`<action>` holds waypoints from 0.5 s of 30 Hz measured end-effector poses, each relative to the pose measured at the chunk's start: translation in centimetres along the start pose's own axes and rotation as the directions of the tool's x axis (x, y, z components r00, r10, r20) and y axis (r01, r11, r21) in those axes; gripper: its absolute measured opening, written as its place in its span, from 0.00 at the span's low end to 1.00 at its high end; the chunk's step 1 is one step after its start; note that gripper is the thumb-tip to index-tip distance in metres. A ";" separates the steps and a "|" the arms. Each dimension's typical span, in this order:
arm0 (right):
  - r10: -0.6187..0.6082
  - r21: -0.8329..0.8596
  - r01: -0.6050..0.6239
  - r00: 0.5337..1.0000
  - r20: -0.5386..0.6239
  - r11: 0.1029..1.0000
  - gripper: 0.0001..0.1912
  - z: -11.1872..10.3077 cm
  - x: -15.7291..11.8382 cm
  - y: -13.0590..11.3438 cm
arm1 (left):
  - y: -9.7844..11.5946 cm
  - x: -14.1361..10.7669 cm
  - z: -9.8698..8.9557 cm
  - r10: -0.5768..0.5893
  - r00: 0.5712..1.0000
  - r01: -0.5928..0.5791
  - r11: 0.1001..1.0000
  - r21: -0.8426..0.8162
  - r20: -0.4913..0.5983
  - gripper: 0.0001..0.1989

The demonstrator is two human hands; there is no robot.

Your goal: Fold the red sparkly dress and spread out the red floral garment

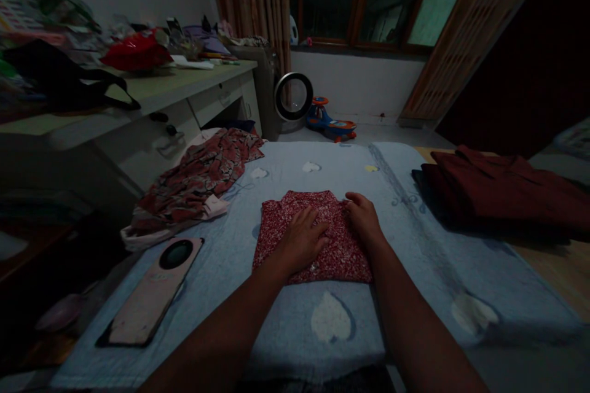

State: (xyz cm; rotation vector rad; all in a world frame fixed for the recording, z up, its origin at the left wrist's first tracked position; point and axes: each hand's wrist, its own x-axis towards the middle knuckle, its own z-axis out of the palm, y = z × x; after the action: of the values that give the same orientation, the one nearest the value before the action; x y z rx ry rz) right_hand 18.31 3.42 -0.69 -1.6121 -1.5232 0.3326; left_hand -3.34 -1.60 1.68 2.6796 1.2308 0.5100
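Note:
A folded red and white speckled garment (281,239) lies flat on the pale blue cloth with heart shapes (221,301). My left hand (304,241) rests on the middle of the garment, palm down, its fingers slightly spread. At the garment's right edge is my right hand (364,216), with the fingers apart and curved inward over the edge. Neither hand has anything visible gripped in it.
A patterned garment heap (203,178) lies at the left, above a pink phone-shaped object (152,295). Dark red folded clothes (502,190) are stacked at the right. A cluttered desk (175,89) stands at the far left.

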 end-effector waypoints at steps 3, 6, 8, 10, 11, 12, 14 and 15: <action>-0.135 -0.027 0.134 0.989 -0.056 0.991 0.23 -0.3 -0.2 -1.0 | -0.1 -0.2 0.0 0.067 0.997 -0.068 0.997 -0.031 -0.032 0.17; -0.317 -0.086 0.332 0.936 0.155 0.939 0.22 -0.2 -0.8 -2.2 | -0.2 -0.3 0.1 0.095 0.994 -0.099 0.993 -0.070 -0.050 0.16; -0.310 -0.161 0.378 0.890 0.335 0.912 0.21 0.1 -1.3 -2.8 | -0.2 -0.2 0.2 0.090 0.994 -0.094 0.991 -0.092 -0.055 0.15; -0.229 -0.273 0.375 0.866 0.445 0.886 0.22 0.3 -1.7 -3.3 | -0.2 -0.1 0.2 0.083 0.995 -0.089 0.989 -0.114 -0.053 0.15; -0.179 -0.325 0.362 0.861 0.476 0.874 0.24 0.4 -1.9 -3.4 | -0.2 -0.1 0.2 0.080 0.995 -0.086 0.989 -0.124 -0.051 0.15; -0.131 -0.369 0.344 0.859 0.494 0.864 0.26 0.4 -2.0 -3.5 | -0.2 0.0 0.2 0.078 0.996 -0.084 0.988 -0.132 -0.050 0.15; -0.051 -0.430 0.302 0.862 0.505 0.851 0.28 0.4 -2.0 -3.7 | -0.2 0.1 0.2 0.080 0.996 -0.086 0.986 -0.144 -0.047 0.15; -0.018 -0.453 0.280 0.865 0.502 0.846 0.29 0.4 -1.9 -3.8 | -0.2 0.1 0.2 0.082 0.996 -0.088 0.985 -0.148 -0.046 0.14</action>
State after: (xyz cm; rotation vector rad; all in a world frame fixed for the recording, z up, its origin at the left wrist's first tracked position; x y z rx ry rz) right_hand 15.05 1.37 1.18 -1.8848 -2.2667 0.2579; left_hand -3.39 -1.39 1.49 2.6149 1.0464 0.6436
